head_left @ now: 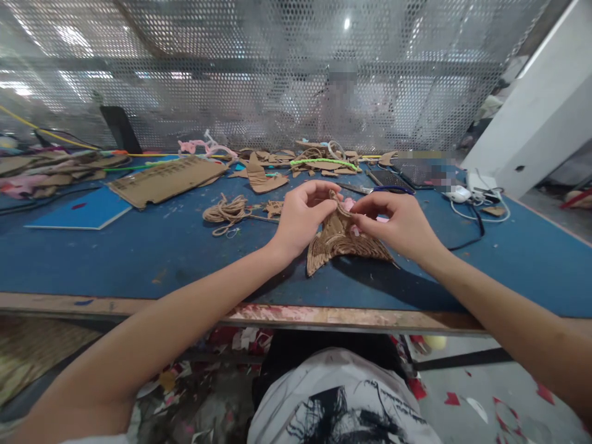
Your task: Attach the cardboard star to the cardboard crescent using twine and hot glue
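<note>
Both hands meet over the middle of the blue table (139,253). My left hand (303,216) and my right hand (400,222) pinch the top of a brown, ridged cardboard shape (340,243), which fans out downward and rests on the table. A small pink piece (349,203) shows between the fingertips of the two hands. The fingers of both hands are curled closed on the cardboard.
A coil of twine (226,211) lies left of my hands. Cardboard sheets (161,179) and scraps (263,176), a green pipe cleaner (324,161), a blue board (83,213), a keyboard (388,179) and white cables (476,200) sit farther back. A mesh screen (259,74) closes off the rear.
</note>
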Action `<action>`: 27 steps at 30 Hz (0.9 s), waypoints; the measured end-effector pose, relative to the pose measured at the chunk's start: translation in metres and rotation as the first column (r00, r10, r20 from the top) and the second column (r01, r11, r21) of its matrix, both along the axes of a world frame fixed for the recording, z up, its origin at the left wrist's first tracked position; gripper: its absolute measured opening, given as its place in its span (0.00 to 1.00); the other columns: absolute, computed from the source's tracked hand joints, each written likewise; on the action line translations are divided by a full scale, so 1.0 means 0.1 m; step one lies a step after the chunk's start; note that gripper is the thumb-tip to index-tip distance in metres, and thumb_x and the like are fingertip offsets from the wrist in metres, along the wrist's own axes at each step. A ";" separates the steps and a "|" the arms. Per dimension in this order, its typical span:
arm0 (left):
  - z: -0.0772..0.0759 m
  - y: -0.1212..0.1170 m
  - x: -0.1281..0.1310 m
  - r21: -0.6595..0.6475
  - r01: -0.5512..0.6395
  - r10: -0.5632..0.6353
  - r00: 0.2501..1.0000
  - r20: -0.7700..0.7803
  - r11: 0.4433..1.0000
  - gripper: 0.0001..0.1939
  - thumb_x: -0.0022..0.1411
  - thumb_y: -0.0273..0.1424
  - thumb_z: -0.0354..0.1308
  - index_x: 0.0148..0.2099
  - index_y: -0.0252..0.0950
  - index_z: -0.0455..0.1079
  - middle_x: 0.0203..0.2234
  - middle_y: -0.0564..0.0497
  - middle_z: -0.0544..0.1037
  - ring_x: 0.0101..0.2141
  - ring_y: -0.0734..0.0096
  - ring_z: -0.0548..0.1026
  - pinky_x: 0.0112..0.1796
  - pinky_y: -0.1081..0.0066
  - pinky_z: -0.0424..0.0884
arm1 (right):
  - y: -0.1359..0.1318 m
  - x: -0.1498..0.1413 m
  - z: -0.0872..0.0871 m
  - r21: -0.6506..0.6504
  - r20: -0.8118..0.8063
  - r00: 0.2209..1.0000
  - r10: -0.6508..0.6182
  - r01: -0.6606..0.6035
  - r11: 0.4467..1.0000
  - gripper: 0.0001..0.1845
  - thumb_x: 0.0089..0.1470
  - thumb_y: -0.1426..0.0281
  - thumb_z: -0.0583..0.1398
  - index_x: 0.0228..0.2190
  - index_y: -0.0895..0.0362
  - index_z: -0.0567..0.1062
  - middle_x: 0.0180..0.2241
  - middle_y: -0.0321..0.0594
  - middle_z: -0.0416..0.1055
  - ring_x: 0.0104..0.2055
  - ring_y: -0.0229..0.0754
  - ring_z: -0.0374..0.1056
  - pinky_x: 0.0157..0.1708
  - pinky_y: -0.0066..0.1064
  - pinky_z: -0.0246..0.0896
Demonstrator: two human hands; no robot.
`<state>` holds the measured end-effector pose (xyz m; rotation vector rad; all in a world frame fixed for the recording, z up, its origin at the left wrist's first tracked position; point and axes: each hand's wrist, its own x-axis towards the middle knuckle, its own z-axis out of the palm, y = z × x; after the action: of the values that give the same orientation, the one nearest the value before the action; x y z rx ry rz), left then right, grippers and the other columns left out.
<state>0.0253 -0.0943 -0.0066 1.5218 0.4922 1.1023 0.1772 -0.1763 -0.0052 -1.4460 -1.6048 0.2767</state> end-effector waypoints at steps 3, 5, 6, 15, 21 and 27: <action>0.01 0.00 -0.01 0.026 0.016 -0.015 0.999 -0.029 1.000 0.08 0.46 0.25 0.60 0.33 0.34 0.72 0.28 0.52 0.77 0.32 0.73 0.74 0.38 0.71 0.70 | -0.01 -0.01 0.01 0.014 0.088 0.996 -0.010 0.009 1.000 0.05 0.47 0.70 0.60 0.25 0.56 0.77 0.24 0.36 0.75 0.26 0.39 0.67 0.29 0.31 0.58; 0.01 0.00 -0.02 0.034 0.030 -0.028 0.997 -0.067 0.999 0.08 0.46 0.24 0.59 0.33 0.33 0.72 0.29 0.51 0.77 0.31 0.73 0.74 0.36 0.72 0.69 | -0.01 -0.01 0.00 0.032 0.147 0.989 -0.021 0.017 0.999 0.05 0.48 0.71 0.60 0.24 0.56 0.77 0.23 0.36 0.74 0.26 0.38 0.66 0.28 0.30 0.57; 0.02 0.00 -0.02 0.024 0.040 -0.038 0.995 -0.088 0.999 0.09 0.46 0.25 0.58 0.33 0.34 0.72 0.29 0.51 0.77 0.31 0.73 0.74 0.34 0.72 0.69 | 0.00 0.00 0.00 0.046 0.180 0.983 -0.021 0.013 0.999 0.06 0.48 0.72 0.59 0.23 0.56 0.76 0.22 0.36 0.73 0.25 0.38 0.66 0.28 0.30 0.57; -0.02 0.06 -0.02 -0.060 0.084 -0.094 0.977 -0.190 0.995 0.17 0.42 0.28 0.67 0.37 0.34 0.72 0.28 0.52 0.75 0.29 0.74 0.71 0.29 0.74 0.65 | 0.03 0.04 -0.03 0.253 0.132 0.991 -0.014 -0.020 0.967 0.04 0.54 0.68 0.58 0.30 0.54 0.74 0.33 0.40 0.70 0.36 0.41 0.66 0.38 0.33 0.61; -0.04 0.11 -0.02 -0.029 0.044 -0.049 0.979 -0.197 0.999 0.17 0.41 0.26 0.67 0.37 0.33 0.72 0.29 0.50 0.76 0.31 0.72 0.72 0.33 0.71 0.68 | 0.13 0.13 0.00 0.138 -0.565 0.798 0.207 -0.156 0.978 0.12 0.56 0.58 0.56 0.29 0.52 0.74 0.31 0.38 0.70 0.35 0.41 0.68 0.41 0.37 0.65; 0.00 0.15 -0.05 -0.215 -0.057 0.022 0.987 -0.160 0.975 0.16 0.43 0.26 0.64 0.38 0.36 0.69 0.30 0.52 0.74 0.27 0.76 0.70 0.25 0.76 0.65 | 0.16 0.13 0.09 -0.026 -0.868 0.488 0.091 -0.228 0.973 0.08 0.51 0.62 0.57 0.27 0.52 0.72 0.27 0.37 0.69 0.31 0.40 0.67 0.42 0.38 0.67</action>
<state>0.0205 -0.0791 -0.0068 1.4141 0.7314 0.9289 0.1906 -0.1600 0.0040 -0.9483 -0.8512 1.0750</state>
